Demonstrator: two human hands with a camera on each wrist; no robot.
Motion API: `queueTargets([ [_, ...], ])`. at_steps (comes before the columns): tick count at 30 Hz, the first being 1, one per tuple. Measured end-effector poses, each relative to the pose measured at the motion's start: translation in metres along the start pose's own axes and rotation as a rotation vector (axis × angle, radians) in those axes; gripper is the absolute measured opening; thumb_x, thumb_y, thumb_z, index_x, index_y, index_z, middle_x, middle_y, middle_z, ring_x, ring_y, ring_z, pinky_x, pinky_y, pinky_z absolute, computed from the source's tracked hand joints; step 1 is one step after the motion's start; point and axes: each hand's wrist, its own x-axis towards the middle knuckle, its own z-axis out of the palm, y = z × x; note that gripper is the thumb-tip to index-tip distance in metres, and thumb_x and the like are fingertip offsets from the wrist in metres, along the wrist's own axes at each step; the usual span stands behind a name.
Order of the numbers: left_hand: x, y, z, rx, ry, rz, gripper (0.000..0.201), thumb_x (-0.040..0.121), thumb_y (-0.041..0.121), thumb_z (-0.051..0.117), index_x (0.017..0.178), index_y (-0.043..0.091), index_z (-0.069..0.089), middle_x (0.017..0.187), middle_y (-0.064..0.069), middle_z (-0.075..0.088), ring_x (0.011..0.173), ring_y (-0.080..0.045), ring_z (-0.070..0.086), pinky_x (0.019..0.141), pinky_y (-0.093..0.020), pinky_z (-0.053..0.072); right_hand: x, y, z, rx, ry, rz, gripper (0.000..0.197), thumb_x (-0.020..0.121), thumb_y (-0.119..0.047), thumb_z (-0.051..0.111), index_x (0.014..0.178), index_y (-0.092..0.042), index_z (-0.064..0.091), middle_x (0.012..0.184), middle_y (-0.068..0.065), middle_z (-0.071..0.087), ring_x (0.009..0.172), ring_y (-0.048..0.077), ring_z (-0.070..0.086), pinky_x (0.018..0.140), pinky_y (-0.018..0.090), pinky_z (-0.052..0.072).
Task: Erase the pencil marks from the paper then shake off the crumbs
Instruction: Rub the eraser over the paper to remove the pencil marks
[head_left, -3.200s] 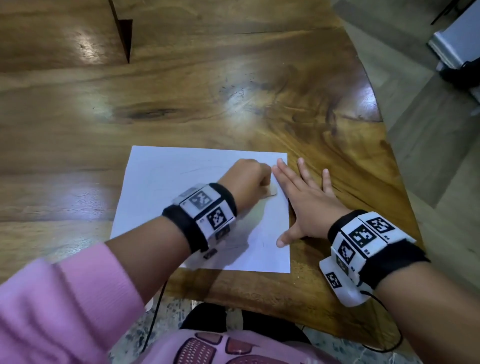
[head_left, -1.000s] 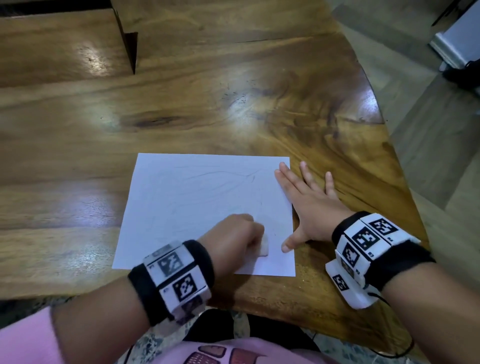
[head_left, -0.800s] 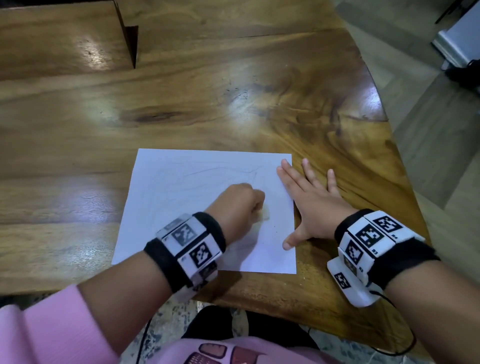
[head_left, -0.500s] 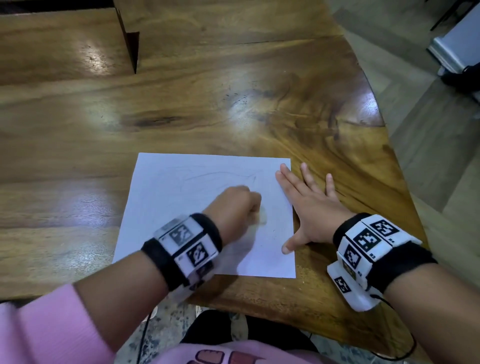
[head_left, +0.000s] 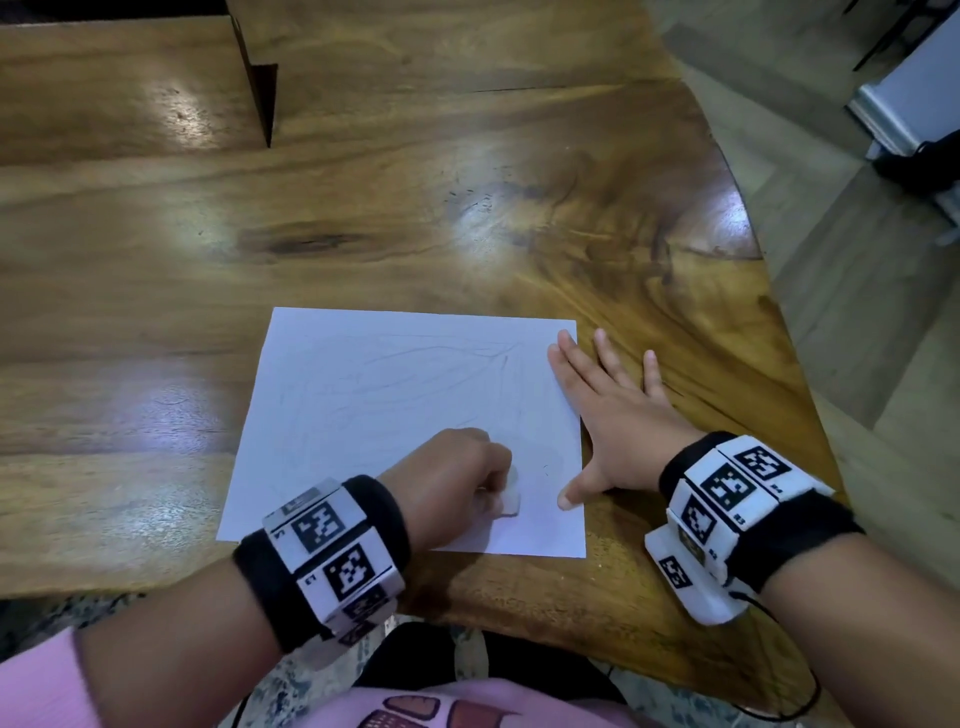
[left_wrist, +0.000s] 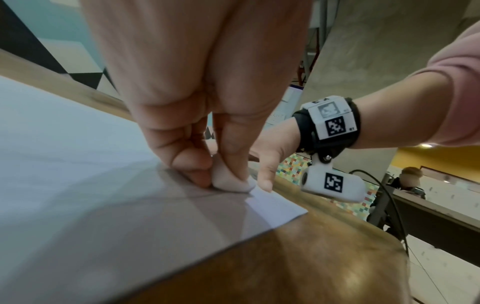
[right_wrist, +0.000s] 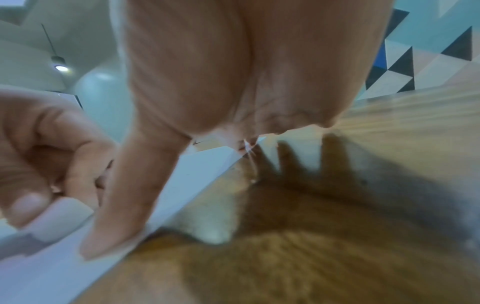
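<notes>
A white sheet of paper (head_left: 395, 405) with faint pencil lines lies on the wooden table (head_left: 467, 218) near its front edge. My left hand (head_left: 457, 483) pinches a small white eraser (head_left: 510, 503) and presses it on the paper's near right part; the same eraser (left_wrist: 231, 183) shows between thumb and fingers in the left wrist view. My right hand (head_left: 608, 415) lies flat with spread fingers over the paper's right edge, the thumb (right_wrist: 116, 226) on the sheet (right_wrist: 64, 271). The eraser (right_wrist: 59, 218) appears at the left of the right wrist view.
The table's rounded right edge (head_left: 779, 322) drops to a grey floor. A dark notch (head_left: 260, 93) cuts into the tabletop at the back left. White furniture (head_left: 914, 109) stands far right. A person (left_wrist: 410, 179) sits in the background.
My left hand with the eraser has rubbed back and forth, now drawn toward me to the paper's near right part. The right hand has stayed flat on the paper's edge.
</notes>
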Motion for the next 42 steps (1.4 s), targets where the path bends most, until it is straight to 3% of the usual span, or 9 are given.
queueTargets([
  [5, 0.002, 0.001, 0.006, -0.062, 0.131, -0.024, 0.017, 0.081, 0.024, 0.062, 0.075, 0.011, 0.053, 0.075, 0.004, 0.043, 0.073, -0.017, 0.043, 0.056, -0.009, 0.025, -0.008, -0.007, 0.007, -0.013, 0.075, -0.057, 0.131, 0.066, -0.063, 0.070, 0.149, -0.016, -0.021, 0.152, -0.005, -0.036, 0.137, 0.011, -0.036, 0.113, 0.048, -0.021],
  [9, 0.009, 0.009, 0.003, -0.048, 0.145, -0.059, 0.014, 0.081, 0.021, 0.061, 0.080, 0.008, 0.056, 0.080, -0.003, 0.047, 0.073, -0.019, 0.044, 0.056, -0.022, 0.027, -0.003, -0.003, 0.006, -0.067, 0.064, -0.057, 0.139, 0.060, -0.068, 0.071, 0.148, -0.015, -0.023, 0.151, -0.003, -0.037, 0.138, 0.013, -0.035, 0.113, 0.048, -0.021],
  [12, 0.026, 0.012, -0.006, -0.019, 0.184, -0.086, 0.010, 0.081, 0.018, 0.061, 0.083, 0.009, 0.057, 0.082, -0.003, 0.047, 0.078, -0.023, 0.049, 0.067, -0.025, 0.030, -0.003, -0.003, 0.004, -0.073, 0.055, -0.059, 0.140, 0.060, -0.068, 0.071, 0.148, -0.015, -0.024, 0.151, -0.003, -0.038, 0.137, 0.013, -0.037, 0.113, 0.049, -0.020],
  [16, 0.036, 0.018, -0.013, 0.003, 0.213, -0.082, 0.005, 0.082, 0.012, 0.057, 0.079, 0.007, 0.056, 0.085, -0.008, 0.049, 0.085, -0.029, 0.054, 0.073, -0.032, 0.037, -0.003, -0.004, 0.004, -0.117, 0.054, -0.053, 0.140, 0.060, -0.071, 0.069, 0.147, -0.013, -0.024, 0.151, -0.002, -0.038, 0.137, 0.014, -0.037, 0.113, 0.051, -0.019],
  [21, -0.003, 0.019, 0.016, -0.011, 0.053, -0.032, 0.017, 0.085, 0.019, 0.054, 0.078, 0.005, 0.056, 0.085, -0.009, 0.050, 0.083, -0.029, 0.055, 0.074, -0.036, 0.043, -0.004, -0.004, 0.004, -0.116, 0.067, -0.054, 0.139, 0.060, -0.071, 0.068, 0.148, -0.013, -0.023, 0.152, -0.001, -0.036, 0.137, 0.015, -0.037, 0.114, 0.052, -0.019],
  [26, 0.033, 0.010, -0.011, 0.049, 0.256, -0.083, 0.002, 0.081, 0.008, 0.055, 0.080, 0.006, 0.055, 0.092, -0.015, 0.056, 0.085, -0.033, 0.055, 0.075, -0.037, 0.043, -0.004, -0.004, 0.003, -0.109, 0.062, -0.056, 0.139, 0.060, -0.071, 0.069, 0.147, -0.014, -0.025, 0.151, -0.001, -0.038, 0.137, 0.015, -0.038, 0.114, 0.050, -0.020],
  [32, -0.002, 0.014, 0.011, 0.088, 0.053, -0.004, 0.013, 0.083, 0.014, 0.051, 0.080, 0.003, 0.057, 0.090, -0.014, 0.055, 0.085, -0.031, 0.055, 0.075, -0.039, 0.043, -0.003, -0.004, 0.004, -0.088, 0.054, -0.056, 0.141, 0.059, -0.071, 0.069, 0.147, -0.015, -0.026, 0.150, -0.003, -0.039, 0.134, 0.012, -0.040, 0.113, 0.049, -0.021],
  [38, 0.039, 0.008, -0.024, 0.119, 0.184, -0.099, 0.006, 0.081, 0.005, 0.051, 0.084, 0.007, 0.056, 0.096, -0.017, 0.058, 0.090, -0.032, 0.054, 0.074, -0.033, 0.038, -0.004, -0.004, 0.004, -0.091, 0.049, -0.055, 0.140, 0.060, -0.070, 0.070, 0.147, -0.015, -0.026, 0.150, -0.004, -0.040, 0.134, 0.012, -0.040, 0.114, 0.049, -0.020],
  [42, 0.018, 0.009, -0.014, 0.169, 0.085, -0.025, 0.007, 0.081, 0.009, 0.049, 0.075, 0.012, 0.049, 0.087, -0.011, 0.052, 0.083, -0.028, 0.051, 0.068, -0.029, 0.029, -0.003, -0.004, 0.003, -0.096, 0.047, -0.047, 0.140, 0.061, -0.070, 0.069, 0.146, -0.015, -0.027, 0.150, -0.004, -0.039, 0.132, 0.011, -0.041, 0.113, 0.050, -0.021],
])
